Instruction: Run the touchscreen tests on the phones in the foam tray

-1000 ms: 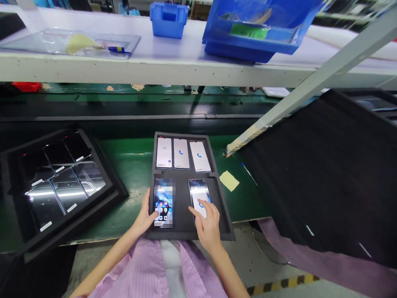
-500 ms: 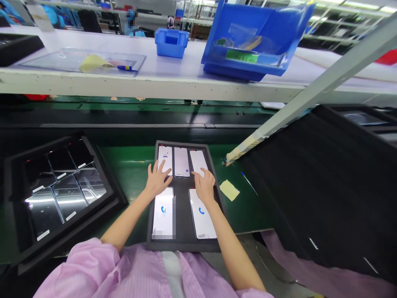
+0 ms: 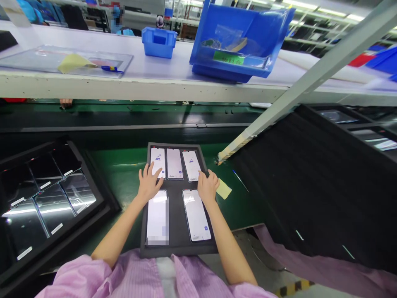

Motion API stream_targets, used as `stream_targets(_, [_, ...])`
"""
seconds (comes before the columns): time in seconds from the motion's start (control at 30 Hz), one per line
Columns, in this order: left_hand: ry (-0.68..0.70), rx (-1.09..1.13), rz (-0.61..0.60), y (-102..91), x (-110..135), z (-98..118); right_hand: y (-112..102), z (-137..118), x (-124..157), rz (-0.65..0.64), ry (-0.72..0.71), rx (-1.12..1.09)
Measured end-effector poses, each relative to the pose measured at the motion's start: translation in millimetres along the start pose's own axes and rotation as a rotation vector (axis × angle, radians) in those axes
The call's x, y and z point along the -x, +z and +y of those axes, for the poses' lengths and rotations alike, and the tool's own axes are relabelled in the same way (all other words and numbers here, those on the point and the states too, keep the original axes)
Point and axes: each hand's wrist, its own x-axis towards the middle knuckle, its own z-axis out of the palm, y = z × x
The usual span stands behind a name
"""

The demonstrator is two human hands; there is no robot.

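A black foam tray (image 3: pixel 176 248) lies in front of me on the green bench, holding several phones with lit white screens. My left hand (image 3: pixel 149 182) rests with fingers spread over the lower end of the far-left phone (image 3: pixel 158 161). My right hand (image 3: pixel 207 185) lies on the tray by the far-right phone (image 3: pixel 190 164), its fingers touching that phone's lower edge. The far-middle phone (image 3: pixel 174 163) sits between them. Two near phones, the left one (image 3: pixel 157 216) and the right one (image 3: pixel 196 214), lie under my forearms. Neither hand grips anything.
A second black tray of dark phones (image 3: pixel 46 198) sits at the left. A yellow sticky note (image 3: pixel 223 188) lies right of the tray. A slanted white post (image 3: pixel 297 82) and black foam stack (image 3: pixel 313 182) stand at the right. Blue bins (image 3: pixel 235 41) sit on the shelf above.
Both hands moved from the two near phones up to the far row of phones. The near phones' screens turned white. The view shifted slightly.
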Motion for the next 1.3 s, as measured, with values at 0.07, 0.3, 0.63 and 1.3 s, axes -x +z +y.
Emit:
stream_targets(0.07, [0.003, -0.018, -0.008, -1.0, -1.7, 1.0, -1.1, 6.0, -0.6, -0.008, -0.001, 0.006])
stream_targets(0.3, [-0.075, -0.058, -0.032, -5.9, 33.1, 3.0, -23.6, 14.6, 16.4, 0.0, 0.026, -0.024])
stream_targets(0.63, [-0.373, 0.121, -0.15, -13.2, 134.8, 27.3, -60.4, 33.0, 121.6, -0.171, 0.167, -0.155])
stream_targets(1.3, [-0.155, -0.113, -0.148, -21.3, 80.4, 10.3, -65.6, 26.0, 105.7, -0.077, 0.064, -0.178])
